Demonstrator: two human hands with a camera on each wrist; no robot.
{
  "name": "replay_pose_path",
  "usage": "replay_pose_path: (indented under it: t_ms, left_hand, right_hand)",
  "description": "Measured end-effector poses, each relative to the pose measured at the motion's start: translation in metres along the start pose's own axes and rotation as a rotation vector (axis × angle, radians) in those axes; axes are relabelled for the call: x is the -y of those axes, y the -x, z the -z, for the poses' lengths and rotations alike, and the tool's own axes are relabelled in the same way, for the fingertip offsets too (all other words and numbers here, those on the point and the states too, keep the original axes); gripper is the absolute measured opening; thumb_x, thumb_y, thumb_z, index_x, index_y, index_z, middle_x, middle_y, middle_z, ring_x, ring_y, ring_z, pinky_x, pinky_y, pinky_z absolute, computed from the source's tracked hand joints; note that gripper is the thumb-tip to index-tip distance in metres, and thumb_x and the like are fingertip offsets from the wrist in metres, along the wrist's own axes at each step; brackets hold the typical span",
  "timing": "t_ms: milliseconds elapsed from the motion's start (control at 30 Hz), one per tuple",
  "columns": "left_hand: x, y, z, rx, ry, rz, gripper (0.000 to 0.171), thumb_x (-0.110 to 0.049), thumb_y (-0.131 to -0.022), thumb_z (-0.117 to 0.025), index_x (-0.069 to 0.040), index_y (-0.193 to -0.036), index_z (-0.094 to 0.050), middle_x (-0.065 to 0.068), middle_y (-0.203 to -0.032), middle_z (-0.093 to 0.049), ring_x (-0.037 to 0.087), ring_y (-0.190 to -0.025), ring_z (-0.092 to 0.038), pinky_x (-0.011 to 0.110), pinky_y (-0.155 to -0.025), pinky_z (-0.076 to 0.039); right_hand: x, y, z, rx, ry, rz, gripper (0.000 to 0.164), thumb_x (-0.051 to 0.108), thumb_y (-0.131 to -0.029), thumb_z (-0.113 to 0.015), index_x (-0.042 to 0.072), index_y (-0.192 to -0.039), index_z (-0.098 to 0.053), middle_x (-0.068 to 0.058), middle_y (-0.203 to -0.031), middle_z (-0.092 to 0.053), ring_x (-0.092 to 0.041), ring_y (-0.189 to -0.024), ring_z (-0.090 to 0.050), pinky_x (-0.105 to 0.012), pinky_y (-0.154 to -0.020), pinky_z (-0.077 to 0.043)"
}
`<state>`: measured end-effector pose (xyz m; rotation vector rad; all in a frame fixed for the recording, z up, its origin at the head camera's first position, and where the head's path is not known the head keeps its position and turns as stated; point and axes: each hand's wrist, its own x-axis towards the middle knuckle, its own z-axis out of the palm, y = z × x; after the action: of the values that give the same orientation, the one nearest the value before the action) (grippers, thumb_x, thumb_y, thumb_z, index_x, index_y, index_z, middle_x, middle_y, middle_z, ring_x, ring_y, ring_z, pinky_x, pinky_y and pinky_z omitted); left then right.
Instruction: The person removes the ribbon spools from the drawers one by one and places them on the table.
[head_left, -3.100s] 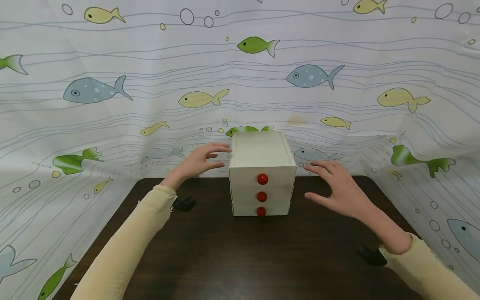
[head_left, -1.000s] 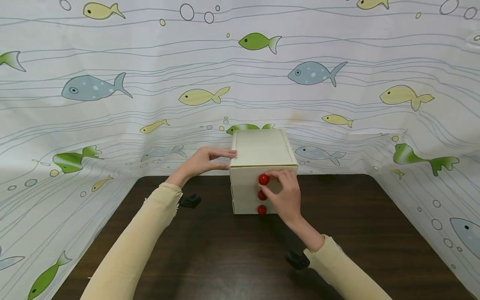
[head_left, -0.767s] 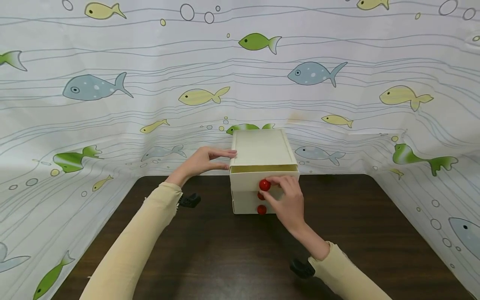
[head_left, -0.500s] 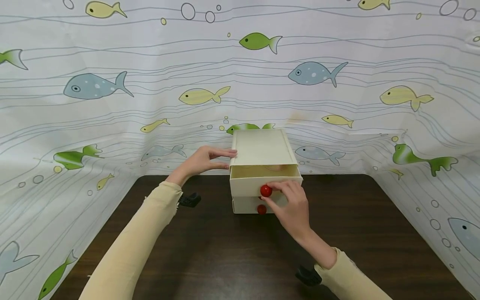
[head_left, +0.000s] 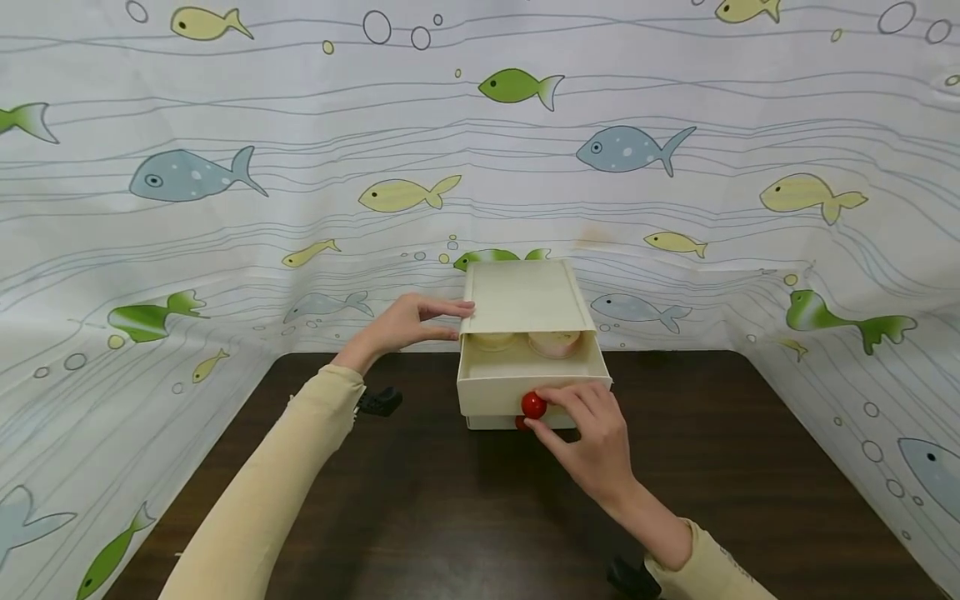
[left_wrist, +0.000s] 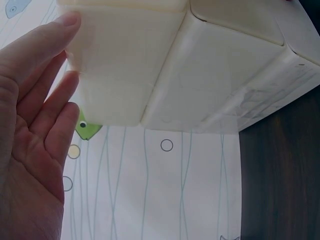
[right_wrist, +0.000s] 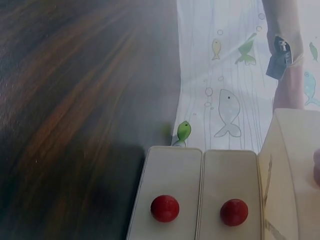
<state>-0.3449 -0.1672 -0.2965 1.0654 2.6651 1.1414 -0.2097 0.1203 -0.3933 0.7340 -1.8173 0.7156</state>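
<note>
A small cream chest of drawers (head_left: pixel 528 296) stands at the table's back. Its top drawer (head_left: pixel 487 394) is pulled well out. My right hand (head_left: pixel 596 442) pinches the red round knob (head_left: pixel 533 405) of that drawer between thumb and fingers. Inside, two round things peek out from under the chest's top: a pale yellow one (head_left: pixel 492 342) and a pinkish-white one (head_left: pixel 553 345), their rear parts hidden. My left hand (head_left: pixel 401 323) rests fairly straight fingers against the chest's upper left side. The left wrist view shows its fingertips (left_wrist: pixel 70 20) right at the cream wall.
Two lower drawers with red knobs (right_wrist: pixel 165 208) are closed in the right wrist view. The dark wooden table (head_left: pixel 450 517) extends in front. A white fish-patterned sheet (head_left: pixel 480 142) hangs behind and along both sides.
My right hand came in from the right, took the top knob and drew the drawer toward me, baring the round things inside. My left hand moved onto the chest's side, then stayed there.
</note>
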Motion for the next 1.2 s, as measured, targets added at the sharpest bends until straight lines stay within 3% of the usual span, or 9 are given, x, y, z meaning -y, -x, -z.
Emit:
replay_pose_path:
  t_ms: [133,300,400,633,733,933,1200]
  left_hand:
    - [0.0,0.0,0.0,-0.004,0.002,-0.005,0.043,-0.025,-0.087,-0.076,-0.025,-0.13,-0.067,-0.002,-0.144,-0.058,0.019,-0.14,-0.049,0.047,-0.11,-0.047]
    - [0.002,0.0,-0.001,-0.001,0.004,0.008,0.043,-0.026,-0.087,-0.076,-0.026,-0.13,-0.067,-0.003,-0.144,-0.058,0.018,-0.139,-0.049,0.046,-0.11,-0.047]
    - [0.003,0.0,-0.001,-0.001,0.003,0.008,0.043,-0.026,-0.087,-0.077,-0.026,-0.129,-0.068,-0.004,-0.143,-0.058,0.017,-0.139,-0.05,0.046,-0.11,-0.047]
    - [0.003,0.0,0.0,-0.004,0.005,0.001,0.042,-0.026,-0.086,-0.077,-0.026,-0.128,-0.069,-0.004,-0.142,-0.059,0.016,-0.139,-0.05,0.048,-0.108,-0.048]
    - [0.004,-0.001,0.0,-0.004,-0.002,-0.002,0.042,-0.025,-0.086,-0.077,-0.026,-0.128,-0.069,-0.004,-0.142,-0.059,0.016,-0.139,-0.049,0.047,-0.103,-0.049]
    - [0.005,-0.001,0.0,-0.003,-0.008,0.005,0.043,-0.025,-0.086,-0.077,-0.025,-0.128,-0.069,-0.003,-0.142,-0.059,0.018,-0.139,-0.049,0.051,-0.109,-0.046]
    - [0.006,-0.001,0.001,0.005,-0.013,-0.005,0.043,-0.027,-0.086,-0.077,-0.027,-0.129,-0.068,-0.006,-0.142,-0.059,0.015,-0.139,-0.049,0.04,-0.102,-0.05]
  right_hand:
    - [0.0,0.0,0.001,0.006,0.036,0.025,0.037,0.043,-0.088,-0.073,0.011,-0.106,-0.074,-0.005,-0.096,-0.071,-0.025,-0.09,-0.059,-0.036,-0.078,-0.046]
    - [-0.001,0.001,-0.002,0.007,0.081,0.071,0.033,0.025,-0.079,-0.082,0.01,-0.107,-0.073,-0.007,-0.098,-0.072,-0.027,-0.091,-0.058,-0.038,-0.078,-0.045]
    - [-0.002,0.003,-0.003,-0.006,0.092,0.094,0.03,0.019,-0.078,-0.08,0.009,-0.106,-0.073,-0.007,-0.097,-0.072,-0.026,-0.089,-0.057,-0.037,-0.077,-0.044]
    - [0.001,0.004,0.002,-0.04,0.074,0.142,0.024,0.029,-0.094,-0.066,0.008,-0.102,-0.074,-0.006,-0.094,-0.071,-0.025,-0.086,-0.057,-0.037,-0.077,-0.043]
    - [0.004,0.005,0.006,-0.045,0.071,0.165,0.024,0.03,-0.094,-0.066,0.008,-0.1,-0.075,-0.005,-0.093,-0.072,-0.024,-0.085,-0.058,-0.036,-0.077,-0.042]
    - [0.011,0.008,0.017,-0.047,0.052,0.193,0.026,0.033,-0.093,-0.068,0.008,-0.098,-0.075,-0.004,-0.091,-0.072,-0.023,-0.083,-0.058,-0.035,-0.076,-0.042]
    - [0.021,0.016,0.025,-0.07,0.043,0.228,0.027,0.033,-0.093,-0.069,0.007,-0.095,-0.077,-0.005,-0.088,-0.073,-0.022,-0.079,-0.057,-0.032,-0.07,-0.041]
